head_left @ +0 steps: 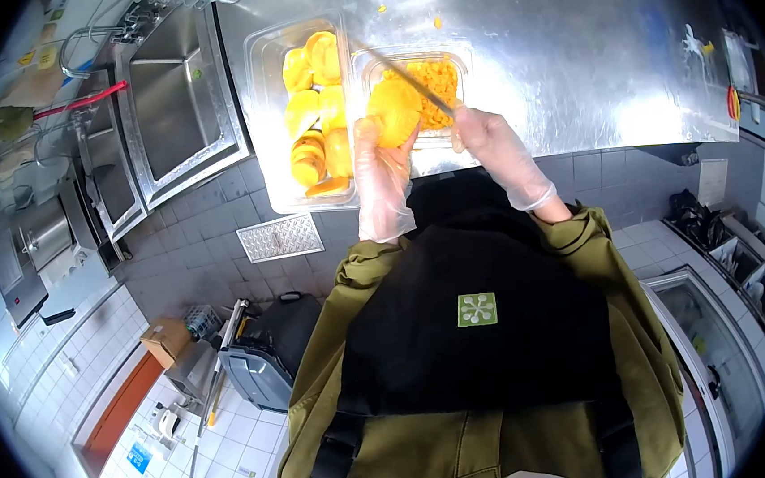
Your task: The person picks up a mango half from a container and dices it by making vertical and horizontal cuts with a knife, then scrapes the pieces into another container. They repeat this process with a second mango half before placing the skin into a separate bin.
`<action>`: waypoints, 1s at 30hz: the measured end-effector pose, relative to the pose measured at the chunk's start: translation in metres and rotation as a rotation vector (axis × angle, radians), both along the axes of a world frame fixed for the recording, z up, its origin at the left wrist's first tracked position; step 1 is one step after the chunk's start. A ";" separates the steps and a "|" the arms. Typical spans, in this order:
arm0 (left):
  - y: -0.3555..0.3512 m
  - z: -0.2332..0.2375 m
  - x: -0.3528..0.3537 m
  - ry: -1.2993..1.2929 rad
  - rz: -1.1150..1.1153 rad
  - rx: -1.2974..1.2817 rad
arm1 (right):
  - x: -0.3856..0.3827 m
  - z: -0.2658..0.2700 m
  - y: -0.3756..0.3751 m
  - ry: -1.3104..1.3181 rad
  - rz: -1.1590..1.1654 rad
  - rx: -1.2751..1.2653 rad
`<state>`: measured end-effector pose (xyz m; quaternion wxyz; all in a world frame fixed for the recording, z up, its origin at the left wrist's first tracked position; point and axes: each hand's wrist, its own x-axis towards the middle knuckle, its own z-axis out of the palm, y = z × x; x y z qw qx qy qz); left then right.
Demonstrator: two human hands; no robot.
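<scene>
My left hand [385, 185], in a clear plastic glove, is closed around a peeled mango piece [393, 110] with fine cut lines across its face. A long thin knife [401, 74] is gripped in my gloved right hand [494, 151]. Its blade points up and left, crossing above the diced mango [444, 80] in a small clear container. That container sits just beyond my hands and is partly hidden by the mango piece. To the left, a larger clear container [282, 199] holds several peeled yellow mango pieces [303, 110].
Both containers stand on a steel table [585, 70] with a few orange scraps on it. At the left is a steel sink [175, 111] with a red-handled tool [80, 101] nearby. A grey bin [267, 365] stands on the floor behind, at the lower left.
</scene>
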<state>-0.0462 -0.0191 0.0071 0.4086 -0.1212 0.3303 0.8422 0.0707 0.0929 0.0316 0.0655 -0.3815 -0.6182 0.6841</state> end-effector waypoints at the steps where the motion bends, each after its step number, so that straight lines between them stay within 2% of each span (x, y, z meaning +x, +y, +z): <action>1: -0.001 -0.002 -0.001 -0.004 -0.010 0.018 | -0.001 0.001 -0.001 -0.013 0.027 0.047; 2: -0.003 -0.006 -0.001 -0.009 -0.022 0.036 | -0.001 -0.007 -0.003 0.083 0.134 0.406; 5: -0.003 -0.010 -0.002 -0.007 -0.028 0.108 | -0.007 0.007 -0.006 -0.029 0.193 0.692; 8: -0.004 -0.017 -0.005 0.011 0.003 0.131 | -0.006 0.008 -0.008 -0.069 0.208 0.661; 14: 0.002 -0.005 0.002 0.111 0.002 0.095 | -0.007 0.002 -0.019 -0.157 0.147 0.887; 16: 0.005 0.000 0.009 0.135 0.006 0.121 | -0.010 -0.002 -0.017 -0.135 0.107 0.881; 19: 0.006 0.014 0.013 0.168 0.023 0.038 | -0.014 -0.001 -0.012 -0.140 0.106 0.876; 20: 0.008 0.020 0.018 0.215 0.043 -0.062 | -0.015 0.000 -0.011 -0.149 0.116 0.875; 23: -0.003 0.004 0.015 0.226 -0.049 -0.076 | -0.021 -0.001 -0.007 -0.280 0.142 0.833; 26: -0.018 -0.030 0.016 0.338 -0.116 0.127 | -0.023 -0.003 0.004 -0.320 0.116 0.713; 30: -0.005 -0.007 0.018 0.236 0.011 0.019 | -0.017 -0.025 -0.003 -0.080 -0.042 0.218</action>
